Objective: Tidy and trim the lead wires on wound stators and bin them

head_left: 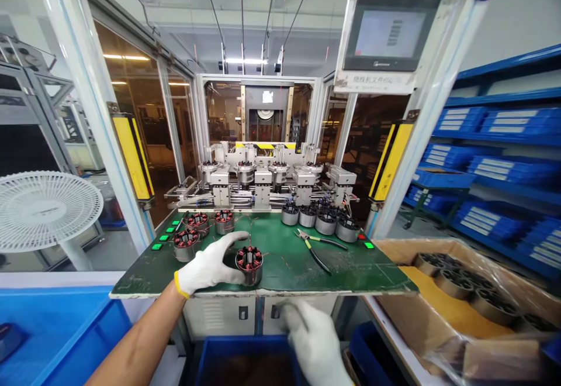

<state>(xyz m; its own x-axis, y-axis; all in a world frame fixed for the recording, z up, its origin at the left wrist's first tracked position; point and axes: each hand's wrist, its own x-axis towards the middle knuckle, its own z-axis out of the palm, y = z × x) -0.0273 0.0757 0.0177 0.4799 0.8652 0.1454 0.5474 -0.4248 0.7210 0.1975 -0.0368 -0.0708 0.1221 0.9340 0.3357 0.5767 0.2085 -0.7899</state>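
Wound stator, one: stood upright near the front edge of the green bench, just right of the left hand. Metal outer wall, red windings within, thin wire tails above.

Blue bin: left of the left hand and lower.

Left hand, white-gloved: spread wide, thumb at or just beside the stator's wall, fingers arched over its left; firm grip not confirmed.

Further wound stators, three: beyond the left hand, limiting room on that side.

Handling, as judged: compact, rigid, fairly heavy; smooth wall possibly slippery under gloves; windings and wire tails fragile, liable to snag. Best hold: opposite sides of the outer wall.

Right hand: below the bench edge, blurred; state could not be told.

Cutting pliers: beyond the right hand, lying open.

Unwound cores: behind the pliers.
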